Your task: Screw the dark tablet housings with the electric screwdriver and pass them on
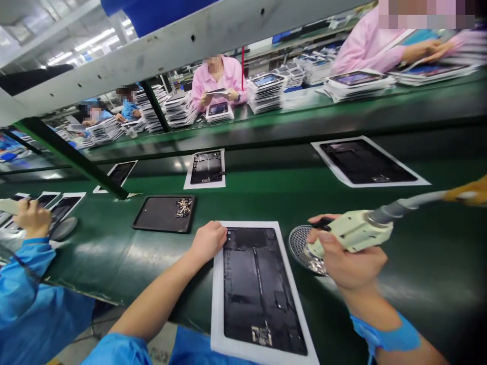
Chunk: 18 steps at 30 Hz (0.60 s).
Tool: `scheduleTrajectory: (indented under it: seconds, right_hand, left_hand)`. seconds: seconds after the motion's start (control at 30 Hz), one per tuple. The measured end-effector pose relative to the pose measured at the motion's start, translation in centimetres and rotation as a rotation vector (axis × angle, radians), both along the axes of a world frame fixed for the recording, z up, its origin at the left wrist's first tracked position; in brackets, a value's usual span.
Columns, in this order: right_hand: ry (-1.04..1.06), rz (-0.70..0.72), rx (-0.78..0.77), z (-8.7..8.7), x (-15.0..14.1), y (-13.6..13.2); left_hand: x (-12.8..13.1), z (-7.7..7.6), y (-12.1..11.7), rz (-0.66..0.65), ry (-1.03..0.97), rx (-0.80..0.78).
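An opened tablet [243,299] with dark insides lies on a white sheet [218,329] right in front of me. My left hand [208,240] is closed at its upper left corner, fingers curled over the edge. My right hand [352,266] grips a pale green electric screwdriver [346,232] with a grey cable running off to the right. The tool's tip points down left over a round perforated metal dish [299,238] holding small screws. My right hand partly hides the dish, and the exact tip cannot be made out.
A black tray [152,215] with loose screws sits left of my left hand. Further tablets [207,167] [365,159] lie across the green bench. A green post [76,159] slants at left. Beside me a co-worker's hand [33,218] works; people in pink sit opposite among stacks [266,94].
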State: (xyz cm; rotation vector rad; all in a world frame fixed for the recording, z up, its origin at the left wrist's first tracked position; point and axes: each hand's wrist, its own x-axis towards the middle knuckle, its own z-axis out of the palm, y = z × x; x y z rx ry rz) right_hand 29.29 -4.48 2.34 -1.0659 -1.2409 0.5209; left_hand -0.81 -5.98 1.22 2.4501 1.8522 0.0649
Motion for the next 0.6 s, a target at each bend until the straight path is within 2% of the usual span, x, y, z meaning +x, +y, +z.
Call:
scheduleTrajectory:
  seconds: [0.2, 0.37, 0.47, 0.6]
  right_hand:
    - [0.034, 0.019, 0.014, -0.1, 0.0, 0.2]
    - [0.032, 0.014, 0.063, -0.6, 0.0, 0.5]
    - [0.031, 0.016, 0.05, -0.8, -0.1, 0.5]
    - [0.032, 0.012, 0.057, -0.9, -0.2, 0.4]
  left_hand:
    - [2.1, 0.7, -2.3, 0.001, 0.1, 0.017]
    - [2.4, 0.9, -3.6, -0.052, 0.114, 0.056]
    - [1.7, 0.7, -2.8, -0.066, 0.071, 0.054]
    - [0.2, -0.3, -0.5, 0.016, -0.173, 0.081]
